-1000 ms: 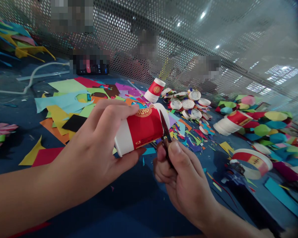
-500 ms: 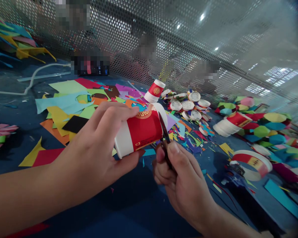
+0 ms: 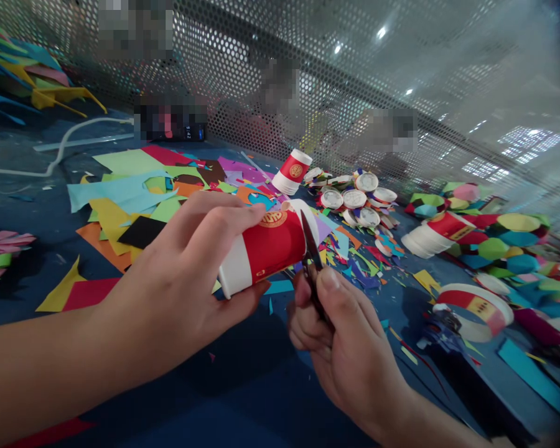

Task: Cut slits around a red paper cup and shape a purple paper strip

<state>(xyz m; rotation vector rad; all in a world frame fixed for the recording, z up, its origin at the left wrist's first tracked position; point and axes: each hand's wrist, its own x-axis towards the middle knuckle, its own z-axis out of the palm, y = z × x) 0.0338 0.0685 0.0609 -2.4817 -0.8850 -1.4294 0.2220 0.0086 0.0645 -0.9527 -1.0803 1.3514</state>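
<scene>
My left hand (image 3: pixel 186 261) is closed around a red and white paper cup (image 3: pixel 273 246), which lies on its side in the air above the blue table. The cup's white end points right, toward my right hand (image 3: pixel 340 317). That hand grips a pair of dark scissors (image 3: pixel 312 246), with fingers wrapped round the handles. The scissor blades lie at the cup's right end, where the paper is cut and a white strip stands off. My left thumb supports the cup from below; part of the cup is hidden behind my fingers.
Coloured paper sheets (image 3: pixel 121 193) and scraps spread across the blue table. Stacked cups (image 3: pixel 293 171) stand behind, beside several white cup bottoms (image 3: pixel 354 199). Rightward lie more stacked cups (image 3: pixel 436 235), a cut cup ring (image 3: pixel 483 305) and a dark tool (image 3: pixel 466 367). A perforated metal panel (image 3: pixel 233 74) rises behind.
The cup has turned slightly in my left hand, its printed emblem shifting a little right and down. My right hand and the scissors have hardly moved.
</scene>
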